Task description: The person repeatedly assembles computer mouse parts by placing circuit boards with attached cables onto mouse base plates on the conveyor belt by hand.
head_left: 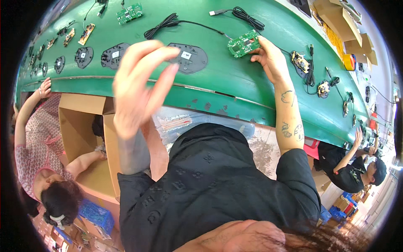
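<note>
My right hand [270, 59] grips a green circuit board [243, 43] by its right end, above the green work surface. From the board a thin wire runs left to a black coiled cable [161, 27]. My left hand [140, 84] is raised and slightly blurred, its thumb and fingers apart with nothing seen between them. Behind its fingertips lies a dark grey plastic shell [194, 62] with a white label; the hand covers part of it. A second grey shell [114, 55] rests just left of that hand.
Another coiled cable [245, 17] and a green board [130, 13] lie further back. More shells and boards line the green belt [226, 90] on both sides. A person beside an open cardboard box [86, 105] is at left; another person [348, 168] is at far right.
</note>
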Demonstrator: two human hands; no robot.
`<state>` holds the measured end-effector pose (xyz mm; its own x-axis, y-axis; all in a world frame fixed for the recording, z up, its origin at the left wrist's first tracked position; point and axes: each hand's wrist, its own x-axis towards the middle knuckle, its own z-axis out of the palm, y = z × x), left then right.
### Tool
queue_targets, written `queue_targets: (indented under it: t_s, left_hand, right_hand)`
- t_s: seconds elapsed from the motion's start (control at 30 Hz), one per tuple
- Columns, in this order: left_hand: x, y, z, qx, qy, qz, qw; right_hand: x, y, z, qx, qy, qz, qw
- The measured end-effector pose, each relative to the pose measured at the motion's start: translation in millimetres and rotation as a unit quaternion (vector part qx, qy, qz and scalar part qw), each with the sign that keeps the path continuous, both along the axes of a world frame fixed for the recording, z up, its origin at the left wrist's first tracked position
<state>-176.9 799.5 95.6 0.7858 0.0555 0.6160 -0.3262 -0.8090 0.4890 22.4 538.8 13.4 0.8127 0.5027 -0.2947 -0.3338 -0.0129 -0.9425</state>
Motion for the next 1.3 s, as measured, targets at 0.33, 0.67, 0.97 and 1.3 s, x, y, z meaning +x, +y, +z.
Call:
queue_targets:
  t_s: [0.33,0.67,0.97,1.3]
  left_hand:
    - [15,17,-87,0.152,0.181,0.035,0.971]
    - [28,-42,-92,0.12,0.171,0.036,0.977]
    - [52,-52,-83,0.002,0.089,0.043,0.995]
    - [64,-42,-75,-0.177,0.121,-0.054,0.975]
  right_hand:
    - [-12,0,5,-0.219,-0.312,0.134,0.915]
    - [-15,-1,13,-0.286,-0.415,0.062,0.861]
    - [-16,-6,23,-0.002,-0.134,0.138,0.981]
    - [-19,7,7,0.155,0.058,0.159,0.973]
